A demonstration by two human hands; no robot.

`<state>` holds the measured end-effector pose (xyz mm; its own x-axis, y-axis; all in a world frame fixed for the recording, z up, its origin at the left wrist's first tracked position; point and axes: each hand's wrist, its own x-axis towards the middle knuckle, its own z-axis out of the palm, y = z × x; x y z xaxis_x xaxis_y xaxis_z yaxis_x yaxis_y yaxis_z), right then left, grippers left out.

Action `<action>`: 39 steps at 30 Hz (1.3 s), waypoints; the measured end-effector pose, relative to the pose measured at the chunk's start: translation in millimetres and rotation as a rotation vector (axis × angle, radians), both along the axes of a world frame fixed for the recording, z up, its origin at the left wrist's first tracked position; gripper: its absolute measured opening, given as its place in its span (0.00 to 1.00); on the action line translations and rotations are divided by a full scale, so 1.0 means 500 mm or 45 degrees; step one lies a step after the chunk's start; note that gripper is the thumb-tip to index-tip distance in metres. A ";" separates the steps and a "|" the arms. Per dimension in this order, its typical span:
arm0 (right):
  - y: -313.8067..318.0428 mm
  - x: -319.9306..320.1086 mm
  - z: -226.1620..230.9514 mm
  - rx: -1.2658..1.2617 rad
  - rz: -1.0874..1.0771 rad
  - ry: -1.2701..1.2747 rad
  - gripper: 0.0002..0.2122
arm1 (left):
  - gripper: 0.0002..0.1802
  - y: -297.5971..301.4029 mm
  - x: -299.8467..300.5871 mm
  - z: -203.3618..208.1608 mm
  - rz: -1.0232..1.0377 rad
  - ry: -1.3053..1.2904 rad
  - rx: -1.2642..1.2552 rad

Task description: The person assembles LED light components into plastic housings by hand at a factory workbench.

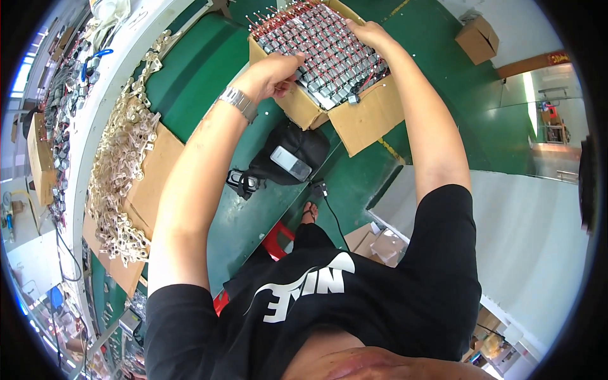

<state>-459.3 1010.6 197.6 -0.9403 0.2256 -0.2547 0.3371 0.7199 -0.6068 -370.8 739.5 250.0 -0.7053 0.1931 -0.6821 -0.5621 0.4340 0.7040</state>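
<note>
An open cardboard box (361, 120) stands at the far end of the green table, with its near flap folded out. Rows of small grey metal parts with red wires (335, 57), like little motors, fill it closely. At the box's left edge, my left hand (269, 75) is closed with its fingers curled; what they pinch is hidden. My right hand (373, 37) grips the box's right rim, one digit reaching over the packed parts and the rest out of sight behind the wall. A loose grey part (353, 99) lies by the near edge.
A black bag (294, 142) with a phone-like device (291, 163) on it lies near the box. Many pale metal pieces (117, 171) are heaped on cardboard at left, beside a white-edged shelf (101, 95). Another carton (477, 40) sits at far right. A black cable (335, 218) hangs down.
</note>
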 end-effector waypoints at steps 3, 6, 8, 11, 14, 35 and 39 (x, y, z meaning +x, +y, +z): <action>0.008 0.005 0.000 -0.094 -0.047 -0.014 0.32 | 0.19 0.025 -0.007 -0.014 0.132 -0.074 0.056; 0.016 0.021 0.004 -0.174 -0.037 -0.021 0.26 | 0.16 0.044 -0.004 -0.022 0.364 -0.127 0.211; -0.004 0.034 0.019 -0.258 -0.018 0.006 0.21 | 0.14 0.025 -0.009 -0.043 0.527 -0.136 0.310; 0.003 0.035 0.023 -0.221 -0.015 -0.001 0.19 | 0.13 0.034 -0.018 -0.035 0.675 -0.224 0.353; -0.004 0.028 0.018 -0.214 -0.001 0.062 0.20 | 0.13 0.025 -0.028 -0.046 0.641 -0.217 0.380; 0.024 -0.022 -0.005 -0.210 -0.098 0.044 0.20 | 0.10 0.004 -0.072 -0.068 0.228 -0.352 0.723; -0.009 -0.032 -0.003 -0.102 -0.116 0.051 0.19 | 0.14 -0.004 -0.091 -0.078 0.205 -0.215 0.456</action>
<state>-475.5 1006.0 196.2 -0.9266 0.2910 -0.2382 0.3734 0.6358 -0.6755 -416.4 737.4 211.2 -0.6299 0.3355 -0.7005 -0.7230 0.0761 0.6866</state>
